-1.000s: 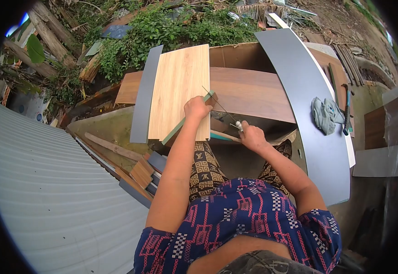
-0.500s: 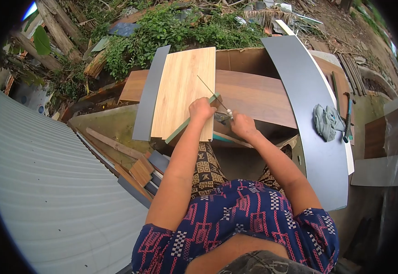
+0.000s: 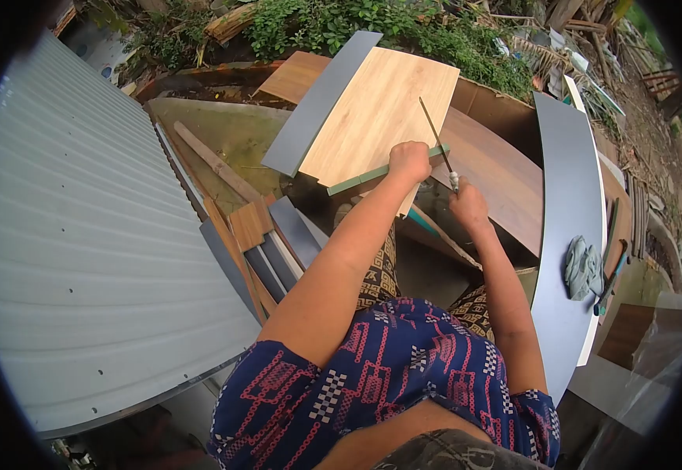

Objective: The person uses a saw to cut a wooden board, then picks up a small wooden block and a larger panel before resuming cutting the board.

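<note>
A light wood-look plank [image 3: 384,106] lies at a slant in front of me, across other boards. On its near end, a narrow green strip [image 3: 358,180] runs crosswise. My left hand [image 3: 409,162] is closed over the strip near its right end and presses it against the plank. In my right hand [image 3: 469,207] is the whitish handle of a long, thin, dark metal tool [image 3: 435,129]. Its shaft crosses the strip's right end, and its tip points away from me over the plank. Whether the shaft touches the plank's edge I cannot tell.
A dark grey board [image 3: 321,106] lies left of the plank, and a brown plank [image 3: 494,176] lies to its right. Farther right, a long grey panel [image 3: 568,180] carries a crumpled cloth [image 3: 584,268] and a hammer-like tool [image 3: 613,280]. Corrugated sheeting [image 3: 114,258] fills the left side.
My view has turned, so the plank and both hands appear farther right and tilted clockwise. My hands keep about the same grip on the strip and the thin tool.
</note>
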Demonstrator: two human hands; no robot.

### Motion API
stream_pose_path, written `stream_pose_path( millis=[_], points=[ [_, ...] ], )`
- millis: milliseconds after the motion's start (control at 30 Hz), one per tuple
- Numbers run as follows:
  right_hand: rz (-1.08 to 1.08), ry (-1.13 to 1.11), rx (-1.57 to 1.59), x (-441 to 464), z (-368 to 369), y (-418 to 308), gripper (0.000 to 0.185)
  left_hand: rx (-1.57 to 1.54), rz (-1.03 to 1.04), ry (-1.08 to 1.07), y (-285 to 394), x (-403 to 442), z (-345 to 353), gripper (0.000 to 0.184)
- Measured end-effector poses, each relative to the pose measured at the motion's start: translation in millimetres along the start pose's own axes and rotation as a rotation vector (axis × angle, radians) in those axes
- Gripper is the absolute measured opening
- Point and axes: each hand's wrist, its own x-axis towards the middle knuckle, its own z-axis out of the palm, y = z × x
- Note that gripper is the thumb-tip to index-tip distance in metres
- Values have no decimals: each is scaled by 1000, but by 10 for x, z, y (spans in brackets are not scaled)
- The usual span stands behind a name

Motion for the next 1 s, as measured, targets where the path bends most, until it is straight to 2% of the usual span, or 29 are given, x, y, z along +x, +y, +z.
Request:
stream_pose_path(
  millis=[133, 300, 433, 567, 700, 767, 933, 1000],
  points=[
    [13, 21, -13, 2, 12, -62, 26, -28, -30, 2, 25, -26, -53, 29],
    [28, 11, -26, -498, 85, 253, 26, -36, -9, 40, 2, 9, 15, 23],
    [-47, 36, -33, -692, 136, 476, 27, -92, -31, 29, 29, -50, -28, 20],
    [-153, 77, 123, -749, 159, 498, 23, -76, -44, 4, 24, -89, 13, 27],
    [-254, 38, 328, -845, 184, 563, 19, -183, -47, 19, -40, -428, -139, 25],
    [-249, -37, 453, -837, 181, 532, 17, -265, -73, 61, -139, -577, -195, 24],
    [-427, 138, 216, -783, 78, 146, 17, -367, -123, 270, -347, -976, -495, 19],
    [-441, 45, 284, -756, 85, 15, 17, -319, -167, 356, -440, -1060, -553, 19]
  ],
)
